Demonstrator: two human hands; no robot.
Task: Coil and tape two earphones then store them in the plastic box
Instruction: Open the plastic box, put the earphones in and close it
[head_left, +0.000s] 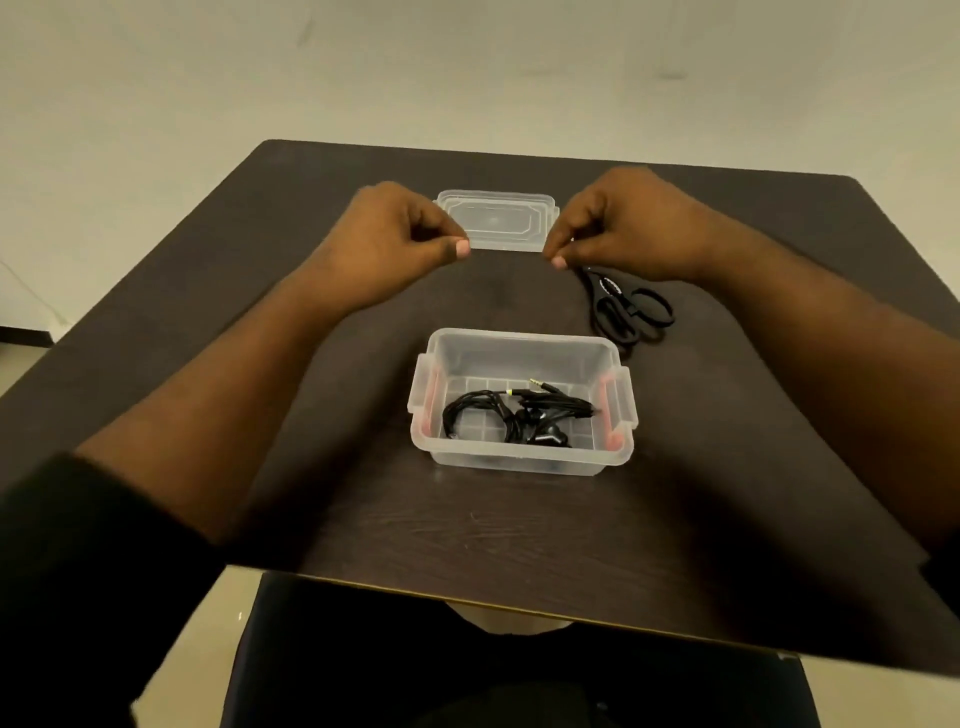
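Note:
The clear plastic box (519, 353) stands open in the middle of the dark table, and black coiled earphones (519, 418) lie inside it with a jack plug showing. Its clear lid (493, 218) lies flat farther back. My left hand (395, 239) is at the lid's near left corner with thumb and forefinger pinched together on its edge. My right hand (623, 228) does the same at the near right corner. The other fingers of both hands are curled in.
Black scissors (631, 309) lie on the table just right of the box, partly under my right hand. The dark wooden table (208, 312) ends close to my body at the front edge. Pale floor surrounds it.

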